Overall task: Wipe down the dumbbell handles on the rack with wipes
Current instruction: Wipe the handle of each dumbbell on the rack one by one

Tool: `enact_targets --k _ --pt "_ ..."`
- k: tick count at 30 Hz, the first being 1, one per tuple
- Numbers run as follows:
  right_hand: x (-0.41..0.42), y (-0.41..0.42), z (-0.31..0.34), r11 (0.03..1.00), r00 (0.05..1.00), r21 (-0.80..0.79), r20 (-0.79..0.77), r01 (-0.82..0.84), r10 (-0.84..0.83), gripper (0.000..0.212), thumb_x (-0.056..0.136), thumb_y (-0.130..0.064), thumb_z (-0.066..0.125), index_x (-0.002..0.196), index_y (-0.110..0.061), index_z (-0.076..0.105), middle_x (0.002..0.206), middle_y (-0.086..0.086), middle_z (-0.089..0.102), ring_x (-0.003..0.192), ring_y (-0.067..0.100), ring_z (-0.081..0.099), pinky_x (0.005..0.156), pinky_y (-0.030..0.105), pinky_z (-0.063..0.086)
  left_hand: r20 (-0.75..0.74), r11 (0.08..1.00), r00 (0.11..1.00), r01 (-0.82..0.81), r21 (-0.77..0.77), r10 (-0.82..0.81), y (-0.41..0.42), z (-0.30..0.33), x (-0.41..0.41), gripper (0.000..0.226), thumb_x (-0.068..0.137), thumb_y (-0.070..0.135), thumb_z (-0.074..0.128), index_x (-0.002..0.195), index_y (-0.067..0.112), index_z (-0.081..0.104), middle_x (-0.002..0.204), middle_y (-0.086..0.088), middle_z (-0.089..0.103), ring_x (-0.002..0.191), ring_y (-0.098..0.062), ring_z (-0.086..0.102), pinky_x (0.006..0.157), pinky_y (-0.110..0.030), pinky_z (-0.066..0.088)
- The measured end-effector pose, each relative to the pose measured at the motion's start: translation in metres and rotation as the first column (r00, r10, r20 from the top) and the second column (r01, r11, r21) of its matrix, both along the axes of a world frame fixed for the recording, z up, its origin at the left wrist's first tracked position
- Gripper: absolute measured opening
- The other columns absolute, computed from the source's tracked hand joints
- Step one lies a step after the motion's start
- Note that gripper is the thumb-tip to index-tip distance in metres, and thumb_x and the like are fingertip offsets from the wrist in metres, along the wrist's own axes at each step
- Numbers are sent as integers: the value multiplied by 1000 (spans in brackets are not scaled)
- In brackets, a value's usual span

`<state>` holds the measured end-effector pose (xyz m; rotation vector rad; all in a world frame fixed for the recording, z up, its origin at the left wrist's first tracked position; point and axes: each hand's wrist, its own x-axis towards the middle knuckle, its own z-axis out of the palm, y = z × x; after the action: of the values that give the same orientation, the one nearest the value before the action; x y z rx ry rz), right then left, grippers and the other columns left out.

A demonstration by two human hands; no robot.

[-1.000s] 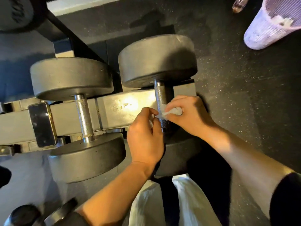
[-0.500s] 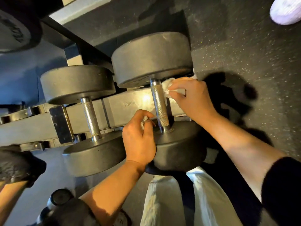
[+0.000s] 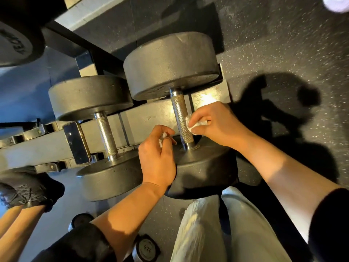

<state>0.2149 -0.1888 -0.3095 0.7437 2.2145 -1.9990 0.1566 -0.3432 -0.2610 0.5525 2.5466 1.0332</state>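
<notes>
Two dumbbells [image 3: 181, 118] [image 3: 98, 137] on the rack [image 3: 43, 146], two wipes [image 3: 196, 124] [image 3: 162, 138], one phone [image 3: 76, 142].

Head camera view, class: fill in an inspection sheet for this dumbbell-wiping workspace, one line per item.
Surface: grey rack rail, scuffed.
Job's things: right dumbbell handle; left dumbbell handle; wipe; a second wad.
Clutter: phone leaning on the rail.
Hands: right hand pinches the wipe against the right handle; left hand holds the wad.
Cables: nothing seen.
Surroundings: speckled rubber floor; a black shoe.
</notes>
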Motion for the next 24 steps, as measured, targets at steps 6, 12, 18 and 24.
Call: enact_targets --k 6,12,18,24 --pt "-15 11 -8 959 967 125 -54 256 -251 19 78 -8 72 91 -20 66 86 -8 62 85 4 59 70 10 45 -2 1000 1000 23 -20 -23 0 0 -2 23 84 13 38 86 12 61 67 1 61 62 -22 56 62 -40 49" --pt "-28 4 -16 959 951 -1 -130 283 -281 19 80 -5 68 97 -13 70 89 -7 66 86 2 60 77 12 47 -34 999 998 47 -26 -47 2 1 -1 21 83 14 40 85 18 60 64 -16 59 60 -28 54 60 -41 46" --pt "-4 -2 -18 995 996 -46 20 85 -85 22 75 -2 74 86 -18 64 84 -5 63 82 3 61 70 9 46 -57 997 995 81 18 -80 4 2 1 22 83 10 50 99 20 60 57 -5 48 54 -14 45 54 -16 40" --pt "8 2 -6 991 984 -37 124 -128 131 22 71 -7 78 78 -25 68 83 -6 69 77 0 64 67 11 48 -66 994 993 101 31 -99 2 2 1 27 83 13 55 109 21 58 57 14 49 52 -5 46 57 -11 39"
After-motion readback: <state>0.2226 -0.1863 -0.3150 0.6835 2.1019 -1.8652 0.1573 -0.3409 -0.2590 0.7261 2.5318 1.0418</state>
